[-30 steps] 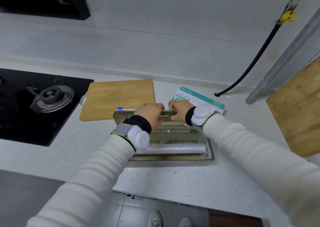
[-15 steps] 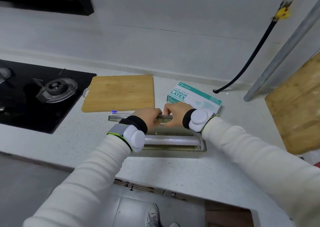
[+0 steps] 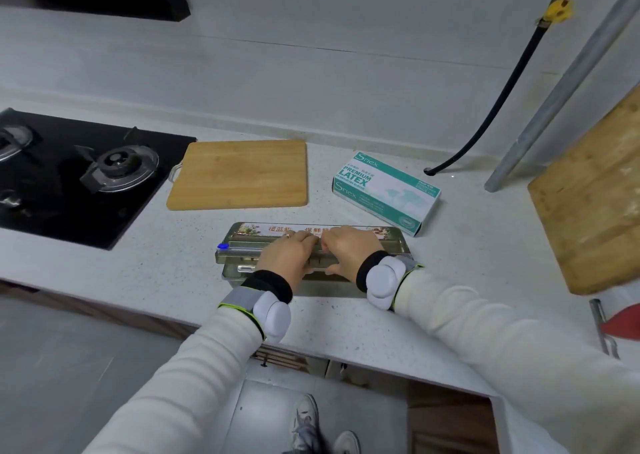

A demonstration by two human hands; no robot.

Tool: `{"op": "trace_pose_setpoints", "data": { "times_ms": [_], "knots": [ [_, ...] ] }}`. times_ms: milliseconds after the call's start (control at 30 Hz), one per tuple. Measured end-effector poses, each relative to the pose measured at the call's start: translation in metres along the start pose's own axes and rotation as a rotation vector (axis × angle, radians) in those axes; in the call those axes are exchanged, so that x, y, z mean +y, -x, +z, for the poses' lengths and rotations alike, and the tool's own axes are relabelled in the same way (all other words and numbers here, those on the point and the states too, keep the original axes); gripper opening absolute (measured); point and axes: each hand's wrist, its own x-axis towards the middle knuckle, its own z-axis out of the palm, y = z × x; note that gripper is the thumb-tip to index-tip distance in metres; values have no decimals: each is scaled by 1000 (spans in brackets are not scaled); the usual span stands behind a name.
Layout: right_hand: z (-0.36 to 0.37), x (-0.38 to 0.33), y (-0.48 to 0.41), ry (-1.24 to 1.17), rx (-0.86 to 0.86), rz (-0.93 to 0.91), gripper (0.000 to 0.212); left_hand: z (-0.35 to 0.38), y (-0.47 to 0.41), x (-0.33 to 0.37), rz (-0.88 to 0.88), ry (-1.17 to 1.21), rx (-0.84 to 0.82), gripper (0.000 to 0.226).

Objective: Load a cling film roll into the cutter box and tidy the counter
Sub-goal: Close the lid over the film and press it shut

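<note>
Both hands rest on top of the cutter box (image 3: 313, 245), which sits on the white bench (image 3: 467, 280) near its front edge. The left hand (image 3: 289, 256) and right hand (image 3: 349, 247) lie side by side, fingers curled down over the lid's front edge, likely pressing it shut so it clicks evenly. The cling film roll cannot be seen; it is probably inside under the lid. A blue slider (image 3: 222, 246) sits at the lid's left end. A cutting board (image 3: 242, 174) and a glove box (image 3: 386, 192) wait behind, out of the way.
</note>
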Motion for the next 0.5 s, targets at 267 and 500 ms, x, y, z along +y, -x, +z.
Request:
{"op": "trace_pose_setpoints", "data": {
  "times_ms": [267, 500],
  "knots": [
    [22, -2, 12, 57, 30, -19, 34, 26, 14, 6, -19, 25, 135, 61],
    [25, -5, 21, 76, 142, -81, 31, 36, 19, 12, -9, -4, 123, 60]
  ]
}}
